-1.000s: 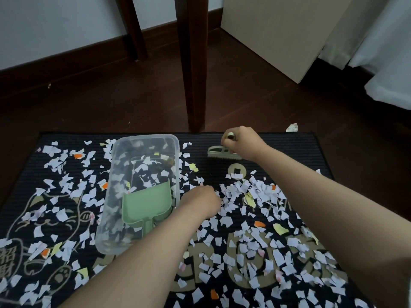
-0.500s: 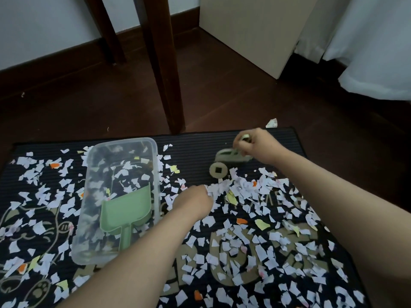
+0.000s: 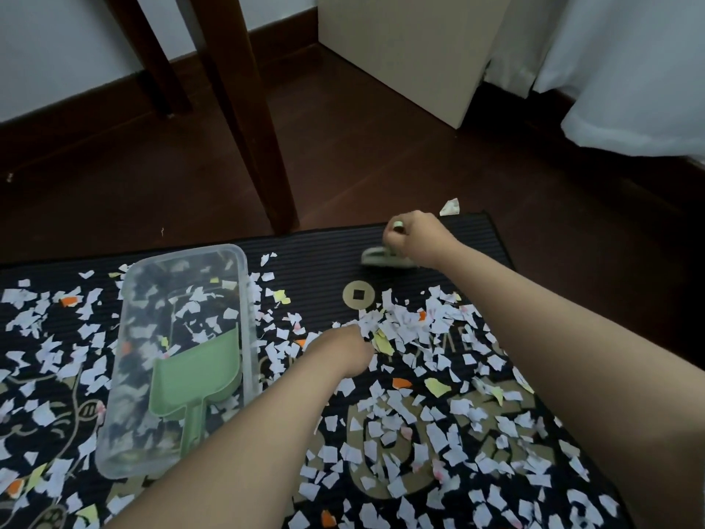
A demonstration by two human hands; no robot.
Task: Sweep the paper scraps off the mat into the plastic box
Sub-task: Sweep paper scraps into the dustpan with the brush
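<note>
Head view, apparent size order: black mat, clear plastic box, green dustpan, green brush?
1. black printed mat
2. clear plastic box
3. green plastic dustpan
4. small green brush, partly hidden by the right hand; farthest, so unsure.

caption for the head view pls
Right hand grips a green brush on the mat; left hand rests among paper scraps near the plastic box.

Dim light falls on a dark wooden floor (image 3: 381,166), a white wall (image 3: 57,51), two brown furniture legs (image 3: 244,108), a beige panel (image 3: 412,43) and a white curtain (image 3: 629,70).
</note>
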